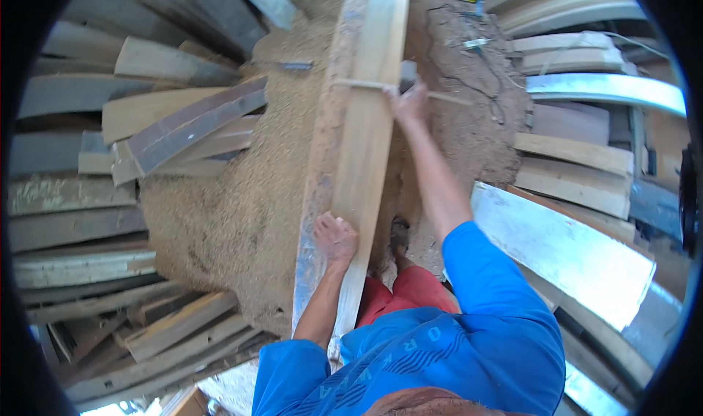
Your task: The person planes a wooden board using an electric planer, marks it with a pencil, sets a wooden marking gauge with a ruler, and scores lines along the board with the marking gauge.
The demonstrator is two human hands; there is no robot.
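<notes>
A long pale wooden plank (364, 145) runs away from me along the top of a rough, worn beam (316, 174). My right hand (410, 102) is closed around what looks like a marking gauge (408, 75), a grey block with a thin stick through it. The stick lies across the plank's width and juts out past its right edge. Nearer to me, my left hand (335, 238) rests at the plank's left edge with its fingers bent over it. Its fingertips are partly hidden.
Sawdust (220, 218) covers the ground at the left, and stacked boards (73, 160) stand along that side. More boards (575, 178) and a white panel (564, 247) are at the right. A dark cord (461, 83) and small tools lie at the far right.
</notes>
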